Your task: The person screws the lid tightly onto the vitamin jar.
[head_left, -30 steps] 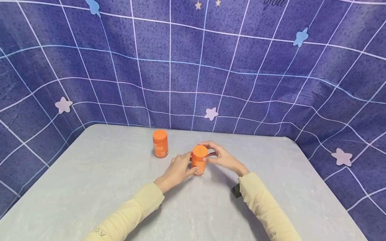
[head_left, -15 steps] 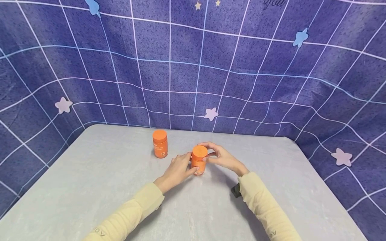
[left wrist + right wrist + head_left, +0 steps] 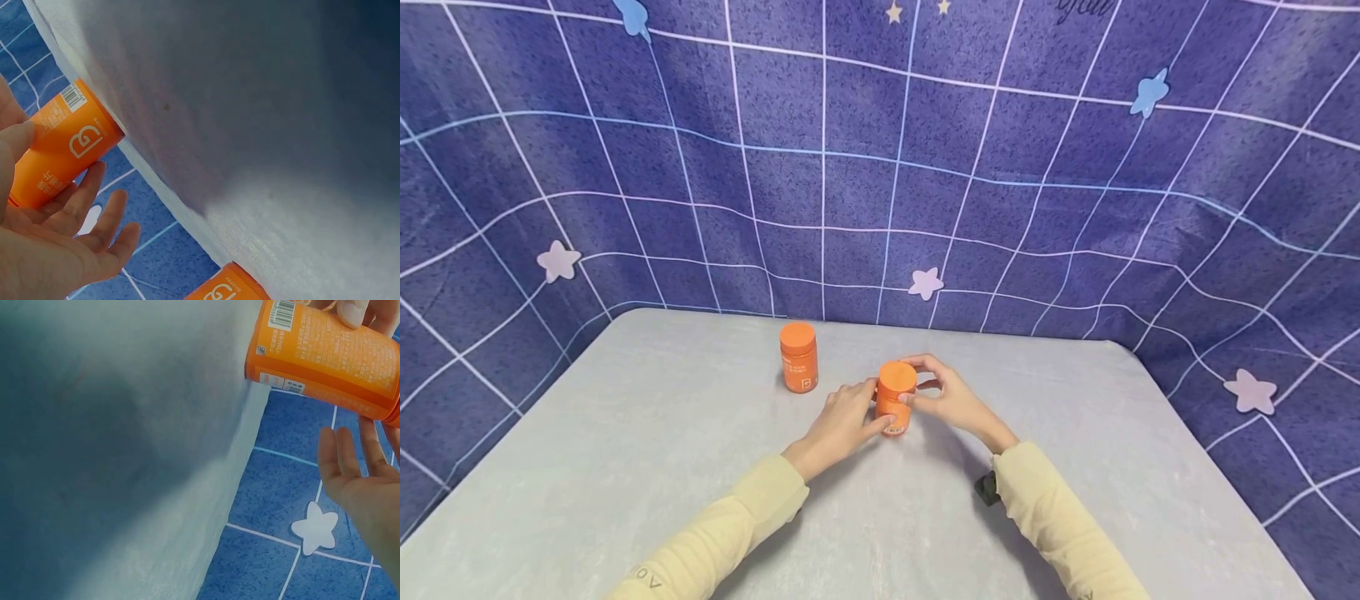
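Note:
An orange pill bottle (image 3: 891,408) stands upright near the middle of the table in the head view. Its ribbed-looking round lid (image 3: 897,377) is on top. My left hand (image 3: 841,423) holds the body low down, thumb across the front and fingers behind. From the other side, my right hand (image 3: 953,398) pinches the lid between thumb and fingers. In the left wrist view, thumb and index finger bracket the printed bottle (image 3: 65,144) while the other fingers spread loosely. The right wrist view shows a barcode on the same bottle (image 3: 325,359); its lid lies mostly out of frame.
A second orange bottle (image 3: 799,360), lid on, stands farther back to the left, and its base end shows in the left wrist view. Behind the grey table (image 3: 647,433) hangs a blue grid-patterned cloth (image 3: 820,192) with star shapes.
My right hand has turned slightly at the lid, its thumb shifting left across the front and its wrist coming nearer. The left hand and both bottles keep their places.

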Tool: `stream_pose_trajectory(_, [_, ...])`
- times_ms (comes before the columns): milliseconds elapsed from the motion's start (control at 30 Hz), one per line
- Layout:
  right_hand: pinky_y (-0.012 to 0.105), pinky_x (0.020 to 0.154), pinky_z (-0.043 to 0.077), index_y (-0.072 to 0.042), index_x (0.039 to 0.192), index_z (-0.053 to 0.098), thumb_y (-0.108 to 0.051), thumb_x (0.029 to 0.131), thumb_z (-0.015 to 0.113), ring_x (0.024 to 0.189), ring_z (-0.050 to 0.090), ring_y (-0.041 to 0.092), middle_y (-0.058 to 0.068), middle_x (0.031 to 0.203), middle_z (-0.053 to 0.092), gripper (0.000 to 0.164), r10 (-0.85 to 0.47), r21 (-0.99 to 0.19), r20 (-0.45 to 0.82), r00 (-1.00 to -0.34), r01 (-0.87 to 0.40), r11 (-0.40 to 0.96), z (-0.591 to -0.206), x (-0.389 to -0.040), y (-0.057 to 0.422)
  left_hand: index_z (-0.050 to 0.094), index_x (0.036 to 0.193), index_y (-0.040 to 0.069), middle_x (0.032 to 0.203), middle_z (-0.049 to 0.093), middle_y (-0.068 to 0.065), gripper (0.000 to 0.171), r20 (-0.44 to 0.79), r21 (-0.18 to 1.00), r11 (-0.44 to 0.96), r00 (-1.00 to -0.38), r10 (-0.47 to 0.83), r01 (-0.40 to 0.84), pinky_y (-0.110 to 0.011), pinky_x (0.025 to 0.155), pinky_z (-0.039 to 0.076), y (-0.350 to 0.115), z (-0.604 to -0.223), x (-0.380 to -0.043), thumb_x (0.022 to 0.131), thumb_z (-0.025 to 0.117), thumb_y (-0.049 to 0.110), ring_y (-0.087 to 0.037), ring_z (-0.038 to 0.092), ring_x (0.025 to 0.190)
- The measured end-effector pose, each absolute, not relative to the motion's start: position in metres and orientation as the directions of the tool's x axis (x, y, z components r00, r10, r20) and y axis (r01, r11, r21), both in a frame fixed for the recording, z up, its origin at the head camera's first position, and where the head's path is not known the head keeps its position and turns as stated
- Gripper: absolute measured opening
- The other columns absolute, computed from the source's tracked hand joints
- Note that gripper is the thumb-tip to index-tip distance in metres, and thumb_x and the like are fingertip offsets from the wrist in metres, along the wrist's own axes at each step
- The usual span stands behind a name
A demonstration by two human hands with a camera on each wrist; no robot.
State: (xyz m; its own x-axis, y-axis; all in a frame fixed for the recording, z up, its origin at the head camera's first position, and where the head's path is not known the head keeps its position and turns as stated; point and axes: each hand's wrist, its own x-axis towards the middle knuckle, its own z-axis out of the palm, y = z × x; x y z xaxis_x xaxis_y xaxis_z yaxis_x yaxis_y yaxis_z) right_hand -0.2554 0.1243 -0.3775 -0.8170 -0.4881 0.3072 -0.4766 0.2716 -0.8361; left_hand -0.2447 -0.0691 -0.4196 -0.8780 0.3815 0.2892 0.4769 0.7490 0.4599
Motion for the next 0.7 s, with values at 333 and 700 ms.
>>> stream_pose_trajectory(333, [0.054, 0.091, 0.041, 0.006, 0.124, 0.046, -0.001, 0.079, 0.066, 0.109, 0.048, 0.036, 0.022, 0.123, 0.052, 0.050, -0.520, -0.828, 0.285, -0.805, -0.480, 0.291, -0.3745, -0.2565, 0.1258, 0.049, 0.124, 0.007, 0.114, 0.062, -0.006, 0.052, 0.288, 0.457, 0.750, -0.877, 0.384, 0.478, -0.045, 0.087, 0.040, -0.0691, -0.4195, -0.2444, 0.084, 0.062, 0.038, -0.029, 0.057, 0.102])
stream_pose_trajectory(700, [0.056, 0.090, 0.040, 0.006, 0.123, 0.049, -0.001, 0.079, 0.066, 0.110, 0.048, 0.037, 0.022, 0.124, 0.051, 0.048, -0.519, -0.818, 0.298, -0.801, -0.495, 0.293, -0.3727, -0.2570, 0.1251, 0.049, 0.123, 0.007, 0.113, 0.062, -0.006, 0.052, 0.285, 0.446, 0.758, -0.879, 0.383, 0.475, -0.044, 0.085, 0.040, -0.0686, -0.4199, -0.2447, 0.084, 0.062, 0.039, -0.028, 0.057, 0.101])
